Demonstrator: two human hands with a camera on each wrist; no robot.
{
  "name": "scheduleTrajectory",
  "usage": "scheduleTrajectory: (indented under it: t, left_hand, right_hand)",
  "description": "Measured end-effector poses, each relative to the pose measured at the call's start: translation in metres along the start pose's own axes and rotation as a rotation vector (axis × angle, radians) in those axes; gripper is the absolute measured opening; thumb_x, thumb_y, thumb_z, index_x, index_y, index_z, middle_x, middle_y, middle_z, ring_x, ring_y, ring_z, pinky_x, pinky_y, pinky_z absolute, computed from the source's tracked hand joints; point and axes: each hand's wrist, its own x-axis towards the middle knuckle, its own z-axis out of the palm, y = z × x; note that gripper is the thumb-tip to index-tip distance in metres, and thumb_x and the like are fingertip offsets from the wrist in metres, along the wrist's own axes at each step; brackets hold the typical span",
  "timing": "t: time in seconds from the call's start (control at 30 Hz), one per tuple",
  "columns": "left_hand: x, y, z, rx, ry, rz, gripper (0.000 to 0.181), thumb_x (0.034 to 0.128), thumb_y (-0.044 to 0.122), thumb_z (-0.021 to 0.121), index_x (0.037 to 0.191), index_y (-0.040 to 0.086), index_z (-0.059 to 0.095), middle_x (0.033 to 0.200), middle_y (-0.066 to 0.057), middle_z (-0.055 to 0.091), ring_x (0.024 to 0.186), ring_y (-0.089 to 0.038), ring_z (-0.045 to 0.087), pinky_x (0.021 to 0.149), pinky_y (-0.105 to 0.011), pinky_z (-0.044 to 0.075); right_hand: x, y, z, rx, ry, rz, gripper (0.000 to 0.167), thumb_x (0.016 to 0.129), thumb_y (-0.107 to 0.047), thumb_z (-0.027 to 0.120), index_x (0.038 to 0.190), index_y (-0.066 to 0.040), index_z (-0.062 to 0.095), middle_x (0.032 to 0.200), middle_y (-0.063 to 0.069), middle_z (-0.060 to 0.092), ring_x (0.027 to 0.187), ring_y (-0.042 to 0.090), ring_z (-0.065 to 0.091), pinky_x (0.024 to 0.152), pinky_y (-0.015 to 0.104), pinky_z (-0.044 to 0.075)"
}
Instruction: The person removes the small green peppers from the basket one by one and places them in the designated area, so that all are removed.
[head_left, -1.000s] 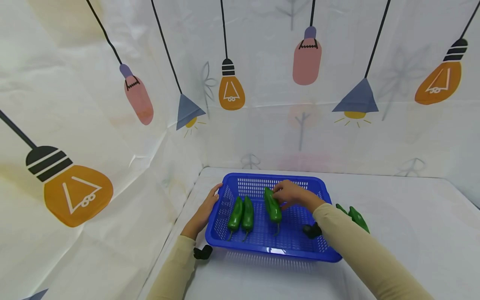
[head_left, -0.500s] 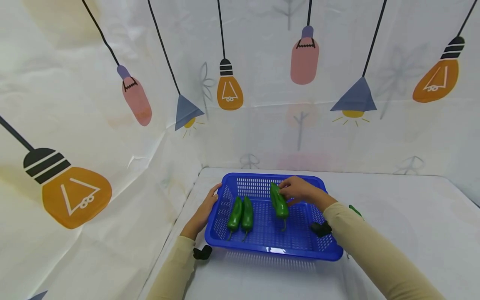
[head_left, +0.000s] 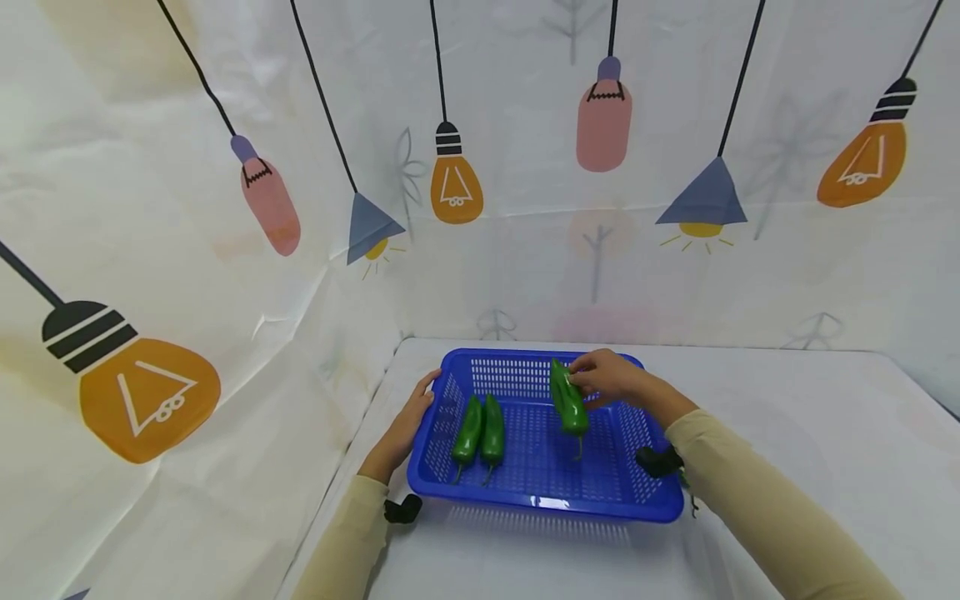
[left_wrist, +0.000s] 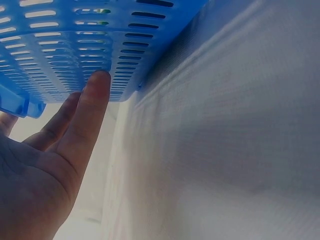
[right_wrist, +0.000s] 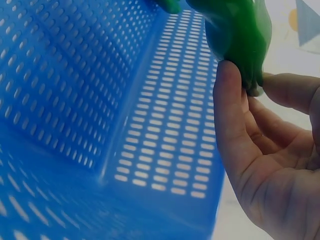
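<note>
In the head view my right hand [head_left: 611, 379] pinches a long green pepper [head_left: 567, 404] above the right half of a blue plastic basket [head_left: 543, 503]. The right wrist view shows thumb and fingers at one end of that pepper [right_wrist: 240, 32]. Its stem hangs toward me. Two more green peppers [head_left: 468, 432] lie side by side on the left of the basket floor, stems toward me. My left hand [head_left: 405, 425] rests against the basket's left side. In the left wrist view its straight fingers [left_wrist: 90, 115] touch the slotted outer wall.
A white-covered table [head_left: 810, 433] carries the basket. A pepper stem [head_left: 693, 503] shows right of the basket, the rest hidden by my right forearm. A white sheet printed with lamps and bulbs hangs behind and at left. Black straps or mounts [head_left: 658, 461] sit at both wrists.
My right hand has moved right, carrying the pepper with it toward the basket's right side. The left hand and the two lying peppers have kept their places.
</note>
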Motion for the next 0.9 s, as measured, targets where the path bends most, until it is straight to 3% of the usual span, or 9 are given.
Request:
scheduleTrajectory:
  t: [0.33, 0.6, 0.9]
  left_hand:
    - [0.000, -0.004, -0.002, -0.009, -0.010, 0.003, 0.050, 0.1124, 0.027, 0.026, 0.162, 0.019, 0.020, 0.168, -0.015, 0.011, 0.151, -0.038, 0.014, 0.117, -0.061, 0.012]
    - [-0.002, -0.002, -0.002, -0.008, 0.000, -0.008, 0.050, 0.1126, 0.027, 0.025, 0.162, 0.018, 0.020, 0.167, -0.016, 0.012, 0.149, -0.039, 0.018, 0.117, -0.061, 0.014]
    - [0.000, -0.002, -0.001, 0.001, -0.007, 0.003, 0.050, 0.1129, 0.029, 0.026, 0.162, 0.018, 0.019, 0.167, -0.015, 0.012, 0.149, -0.039, 0.018, 0.117, -0.061, 0.015]
  right_hand:
    - [-0.016, 0.002, -0.016, -0.021, 0.017, -0.046, 0.037, 0.104, -0.008, 0.052, 0.134, 0.015, 0.052, 0.119, 0.025, 0.064, 0.101, 0.032, 0.068, 0.081, 0.046, 0.058]
    - [-0.029, 0.004, -0.025, -0.020, 0.007, -0.045, 0.042, 0.105, -0.010, 0.053, 0.139, 0.014, 0.048, 0.127, 0.028, 0.060, 0.109, 0.038, 0.066, 0.086, 0.051, 0.055]
    - [-0.044, 0.005, -0.040, -0.060, 0.016, -0.075, 0.046, 0.105, -0.013, 0.053, 0.140, 0.016, 0.045, 0.126, 0.029, 0.060, 0.107, 0.038, 0.066, 0.082, 0.048, 0.057]
